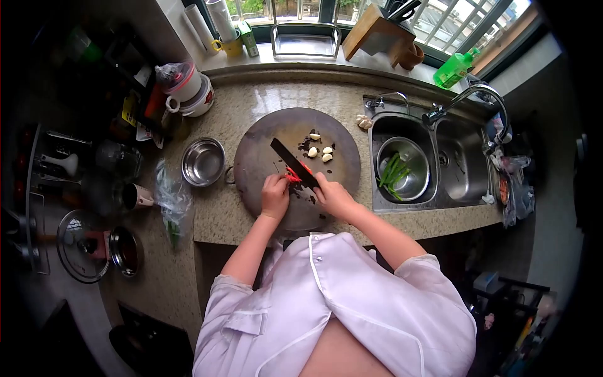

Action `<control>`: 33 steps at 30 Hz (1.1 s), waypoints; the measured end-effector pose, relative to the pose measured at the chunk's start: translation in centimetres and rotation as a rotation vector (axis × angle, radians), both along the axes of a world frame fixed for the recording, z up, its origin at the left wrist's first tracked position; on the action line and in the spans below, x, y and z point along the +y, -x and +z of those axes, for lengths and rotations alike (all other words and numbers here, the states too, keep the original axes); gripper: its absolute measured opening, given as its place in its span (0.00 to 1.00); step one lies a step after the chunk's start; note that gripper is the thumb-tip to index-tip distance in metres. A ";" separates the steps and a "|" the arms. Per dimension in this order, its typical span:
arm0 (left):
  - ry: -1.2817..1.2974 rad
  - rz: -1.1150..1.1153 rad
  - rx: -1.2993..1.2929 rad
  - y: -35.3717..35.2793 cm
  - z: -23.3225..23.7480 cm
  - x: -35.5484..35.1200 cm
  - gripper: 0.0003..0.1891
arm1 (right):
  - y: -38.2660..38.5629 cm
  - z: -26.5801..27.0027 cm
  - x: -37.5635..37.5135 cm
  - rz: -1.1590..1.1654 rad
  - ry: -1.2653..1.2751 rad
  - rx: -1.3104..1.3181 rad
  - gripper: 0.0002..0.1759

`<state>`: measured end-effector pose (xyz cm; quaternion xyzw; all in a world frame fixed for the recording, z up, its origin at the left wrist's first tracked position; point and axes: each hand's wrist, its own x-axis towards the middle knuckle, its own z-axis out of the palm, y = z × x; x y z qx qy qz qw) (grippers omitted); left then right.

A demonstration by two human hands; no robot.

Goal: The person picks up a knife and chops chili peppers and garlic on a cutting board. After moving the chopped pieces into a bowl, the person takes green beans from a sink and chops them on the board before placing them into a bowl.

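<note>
A round dark cutting board (264,147) lies on the stone counter. My right hand (334,196) grips the handle of a dark cleaver (292,162), whose blade angles up and left across the board. My left hand (274,195) presses down on a red chili (293,174) right beside the blade. A few peeled garlic cloves (321,150) sit on the board beyond the knife, with small dark scraps near them.
An empty steel bowl (203,162) stands left of the board. In the sink (461,188) a steel bowl (407,168) holds green vegetables (393,173). A plastic bag (171,202), mug (135,196) and pots crowd the left counter. A knife block (377,31) and green bottle (455,68) stand by the window.
</note>
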<state>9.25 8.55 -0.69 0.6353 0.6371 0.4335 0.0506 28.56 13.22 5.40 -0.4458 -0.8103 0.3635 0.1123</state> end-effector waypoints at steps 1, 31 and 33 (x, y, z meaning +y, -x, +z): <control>-0.011 -0.029 -0.002 -0.4 0.0 0.8 0.04 | -0.9 -0.1 0.1 -0.008 0.000 0.002 0.14; 0.146 0.201 -0.155 4.3 1.6 1.4 0.12 | -5.5 0.4 -0.7 0.138 0.188 -0.147 0.11; 0.148 0.176 -0.125 3.1 0.6 0.3 0.12 | -5.6 0.1 -0.2 0.039 0.161 -0.118 0.10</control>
